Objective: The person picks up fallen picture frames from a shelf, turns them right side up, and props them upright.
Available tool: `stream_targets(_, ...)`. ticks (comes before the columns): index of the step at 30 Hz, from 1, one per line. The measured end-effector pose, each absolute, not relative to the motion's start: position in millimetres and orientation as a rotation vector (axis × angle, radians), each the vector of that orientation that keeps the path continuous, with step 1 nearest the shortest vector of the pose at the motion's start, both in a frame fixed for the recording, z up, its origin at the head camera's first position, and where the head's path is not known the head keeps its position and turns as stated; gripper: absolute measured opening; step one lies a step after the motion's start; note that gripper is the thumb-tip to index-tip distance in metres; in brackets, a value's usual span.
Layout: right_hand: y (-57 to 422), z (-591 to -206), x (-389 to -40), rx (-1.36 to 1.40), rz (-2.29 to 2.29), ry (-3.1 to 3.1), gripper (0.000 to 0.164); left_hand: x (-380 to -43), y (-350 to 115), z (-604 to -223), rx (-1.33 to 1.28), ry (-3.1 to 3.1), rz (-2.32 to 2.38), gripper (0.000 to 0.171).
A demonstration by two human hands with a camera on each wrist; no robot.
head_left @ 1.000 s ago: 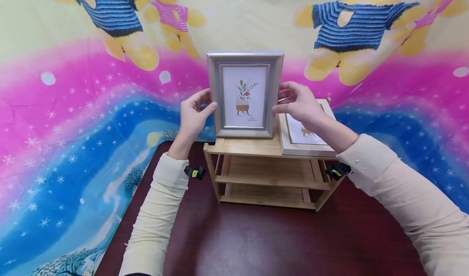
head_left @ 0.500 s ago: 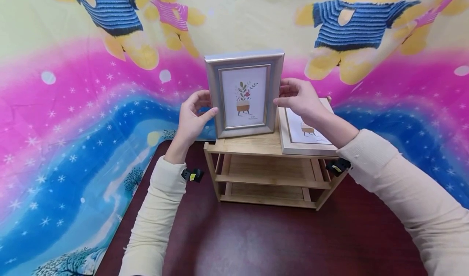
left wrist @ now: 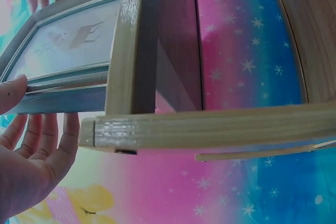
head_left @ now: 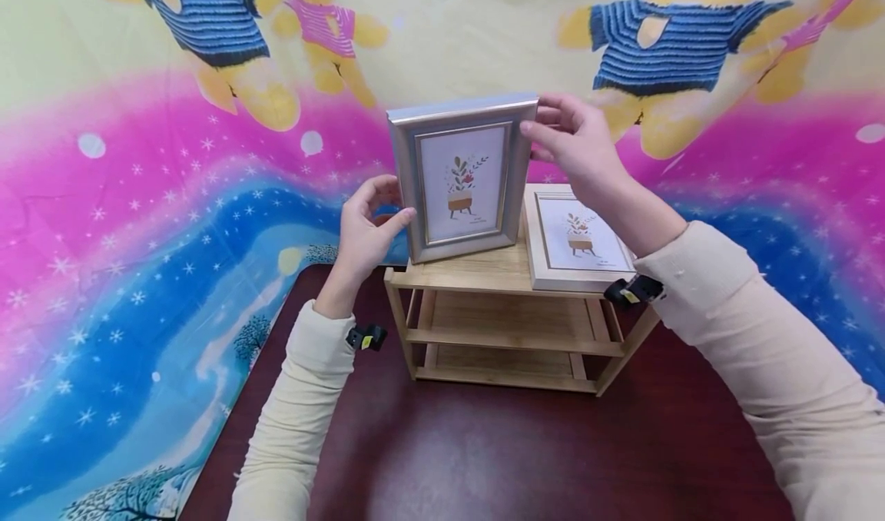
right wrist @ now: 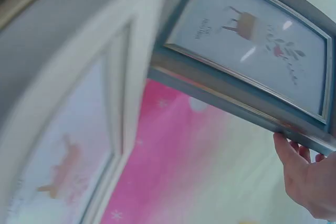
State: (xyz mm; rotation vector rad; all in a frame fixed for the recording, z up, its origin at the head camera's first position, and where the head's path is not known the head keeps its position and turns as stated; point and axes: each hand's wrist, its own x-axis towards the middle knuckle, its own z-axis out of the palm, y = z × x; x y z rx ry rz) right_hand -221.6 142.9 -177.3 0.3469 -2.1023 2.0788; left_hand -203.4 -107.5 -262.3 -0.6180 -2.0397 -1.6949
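A silver picture frame (head_left: 462,179) with a potted-plant print stands upright, turned slightly, on the left part of the wooden rack's top (head_left: 470,273). My left hand (head_left: 366,225) grips its left edge, thumb at the front and fingers behind. Near the upper right corner, my right hand (head_left: 581,144) pinches the other edge between thumb and fingers. In the left wrist view, the left thumb (left wrist: 13,93) lies against the frame's side. The right wrist view has the right hand (right wrist: 310,179) at the frame's edge. A white picture frame (head_left: 581,237) lies flat beside it, partly behind my right forearm.
The rack has two lower shelves (head_left: 512,325) and stands on a dark red table (head_left: 484,452). Close behind it hangs a printed cloth (head_left: 470,37) with bears and snowflakes. A black camera (head_left: 365,337) is strapped to each wrist.
My right hand has slid up the frame's right edge to near its top corner. The silver frame has turned slightly, its left side now nearer. My left hand stays on the left edge.
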Motion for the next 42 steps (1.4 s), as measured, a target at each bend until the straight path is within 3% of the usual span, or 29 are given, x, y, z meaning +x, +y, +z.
stream_targets(10, 134.9, -166.3, -231.6, 0.236, 2.169, -2.023, 0.041, -213.1, -104.3, -277.0, -0.687, -1.926, -1.645, 0.034)
stream_targets(20, 128.9, -166.4, -245.2, 0.198, 2.192, -2.006, 0.037, -199.8, -90.2, -275.2, -0.644, -1.868, -1.562, 0.036)
stream_targets(37, 111.1, -156.3, -237.5, 0.174, 1.869, -2.241, 0.046, -174.8, -58.7, -273.6, -0.621, -1.769, -1.361, 0.035)
stream_targets(42, 110.8, -155.7, -240.7, 0.212, 1.993, -2.174, 0.037, -172.5, -50.4, -276.7, -0.613, -1.753, -1.341, 0.036)
